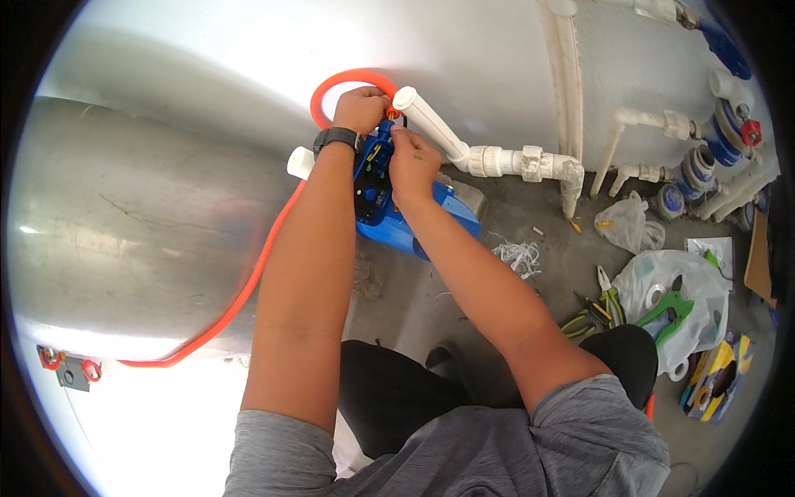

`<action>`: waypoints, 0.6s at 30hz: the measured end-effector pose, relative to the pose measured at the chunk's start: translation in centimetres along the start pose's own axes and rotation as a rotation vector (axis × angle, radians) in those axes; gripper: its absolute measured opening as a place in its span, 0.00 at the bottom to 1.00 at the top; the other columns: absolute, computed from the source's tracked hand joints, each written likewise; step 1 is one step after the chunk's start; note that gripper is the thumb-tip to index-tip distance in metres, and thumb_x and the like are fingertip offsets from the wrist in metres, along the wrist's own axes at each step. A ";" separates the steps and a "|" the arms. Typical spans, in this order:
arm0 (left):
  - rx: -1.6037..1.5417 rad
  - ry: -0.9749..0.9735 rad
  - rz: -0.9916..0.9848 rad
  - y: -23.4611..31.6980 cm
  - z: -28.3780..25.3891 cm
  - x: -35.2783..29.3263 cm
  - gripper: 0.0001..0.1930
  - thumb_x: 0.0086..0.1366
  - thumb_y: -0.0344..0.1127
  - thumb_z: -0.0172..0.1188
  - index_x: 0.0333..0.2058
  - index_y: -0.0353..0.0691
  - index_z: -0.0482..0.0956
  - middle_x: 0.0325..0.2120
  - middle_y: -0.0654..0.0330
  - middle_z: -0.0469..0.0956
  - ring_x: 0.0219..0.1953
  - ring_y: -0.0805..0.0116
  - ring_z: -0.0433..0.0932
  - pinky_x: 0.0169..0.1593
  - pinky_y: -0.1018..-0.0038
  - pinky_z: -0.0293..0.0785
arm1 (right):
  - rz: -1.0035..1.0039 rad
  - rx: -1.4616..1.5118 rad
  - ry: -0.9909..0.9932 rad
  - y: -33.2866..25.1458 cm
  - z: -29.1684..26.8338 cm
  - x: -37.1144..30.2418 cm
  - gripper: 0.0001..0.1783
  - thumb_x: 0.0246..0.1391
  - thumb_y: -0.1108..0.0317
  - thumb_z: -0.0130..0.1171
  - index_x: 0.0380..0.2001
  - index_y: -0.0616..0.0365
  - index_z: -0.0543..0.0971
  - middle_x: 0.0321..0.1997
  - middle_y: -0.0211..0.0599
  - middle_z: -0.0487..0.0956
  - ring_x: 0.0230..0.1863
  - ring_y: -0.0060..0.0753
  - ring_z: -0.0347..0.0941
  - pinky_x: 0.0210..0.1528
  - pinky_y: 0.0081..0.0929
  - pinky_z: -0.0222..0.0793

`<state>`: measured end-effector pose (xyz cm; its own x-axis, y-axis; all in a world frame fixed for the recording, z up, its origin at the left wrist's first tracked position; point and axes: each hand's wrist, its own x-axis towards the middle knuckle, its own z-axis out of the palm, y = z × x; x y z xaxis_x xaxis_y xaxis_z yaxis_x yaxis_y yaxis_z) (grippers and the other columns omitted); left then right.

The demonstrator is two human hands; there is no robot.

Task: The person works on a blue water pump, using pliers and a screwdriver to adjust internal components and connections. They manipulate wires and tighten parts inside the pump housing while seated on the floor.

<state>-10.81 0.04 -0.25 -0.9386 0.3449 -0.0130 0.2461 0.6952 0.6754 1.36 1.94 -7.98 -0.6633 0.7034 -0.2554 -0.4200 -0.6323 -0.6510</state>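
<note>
The left hand (pixel 362 109), with a dark-strapped watch (pixel 338 137) at its wrist, is bent over thin orange wires (pixel 392 114) at the upper end of an open blue box with a dark interior (pixel 373 201). Its fingers are curled inward (the fingertips are partly hidden, so I cannot tell whether they pinch a wire). The right hand (pixel 416 166) is just beside the same end of the box, thumb and forefinger drawn close together; what lies between them, if anything, cannot be made out.

The box sits on a rounded blue machine housing (pixel 402 238), near the edge where the grey concrete floor (pixel 551 261) meets the white wall (pixel 464 50). A flexible orange-red hose (pixel 267 253) runs along a large cylindrical metal tank (pixel 141 240), left of the box, and a loop of it curves behind the left hand. Just right of the wires rises a capped white plastic pipe (pixel 436 130), slanting down to a jointed run along the wall.

Toward the floor's right edge are pliers with yellow-green and black handles (pixel 611 300), a green hand cutter (pixel 675 313) on a translucent plastic bag (pixel 642 277), and a blue-and-yellow carton (pixel 739 358). A tangle of white strands (pixel 520 257) lies nearer the housing.
</note>
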 end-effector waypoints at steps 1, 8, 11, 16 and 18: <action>0.038 -0.004 0.030 -0.1 0.0 0.1 0.15 0.61 0.33 0.65 0.44 0.30 0.86 0.34 0.53 0.87 0.33 0.68 0.84 0.38 0.72 0.79 | -0.046 0.007 -0.033 0.0 0.1 0.2 0.14 0.59 0.65 0.66 0.39 0.68 0.86 0.33 0.29 0.81 0.38 0.23 0.72 0.45 0.24 0.66; 0.073 -0.026 0.040 0.0 0.1 -0.1 0.16 0.61 0.33 0.64 0.44 0.30 0.86 0.38 0.52 0.87 0.38 0.66 0.85 0.45 0.70 0.80 | 0.147 0.139 -0.216 -1.2 -0.1 1.0 0.16 0.59 0.64 0.69 0.38 0.70 0.84 0.35 0.32 0.82 0.38 0.21 0.72 0.42 0.22 0.65; 0.008 -0.027 0.008 0.4 0.0 -0.5 0.15 0.62 0.32 0.63 0.45 0.30 0.86 0.38 0.52 0.87 0.38 0.66 0.85 0.44 0.70 0.80 | 0.126 -0.007 -0.114 -1.8 0.3 0.5 0.17 0.58 0.64 0.70 0.37 0.71 0.83 0.36 0.34 0.82 0.39 0.21 0.72 0.43 0.22 0.65; -0.067 -0.017 -0.042 1.2 0.1 -1.1 0.14 0.62 0.29 0.63 0.45 0.30 0.86 0.37 0.52 0.87 0.37 0.67 0.84 0.41 0.72 0.80 | 0.159 0.058 -0.040 -1.8 0.3 0.0 0.17 0.62 0.61 0.66 0.37 0.70 0.83 0.37 0.36 0.83 0.40 0.24 0.72 0.46 0.25 0.66; -0.050 -0.009 -0.058 1.3 0.1 -1.3 0.14 0.62 0.29 0.63 0.45 0.30 0.86 0.37 0.52 0.87 0.36 0.67 0.84 0.40 0.73 0.79 | 0.128 0.068 -0.054 -1.4 0.1 0.0 0.18 0.63 0.61 0.64 0.38 0.70 0.83 0.37 0.35 0.83 0.41 0.24 0.72 0.48 0.26 0.66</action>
<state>-9.27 0.56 0.58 -0.9487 0.3106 -0.0594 0.1787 0.6815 0.7096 1.84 2.78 -7.00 -0.7461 0.5979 -0.2931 -0.3691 -0.7377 -0.5653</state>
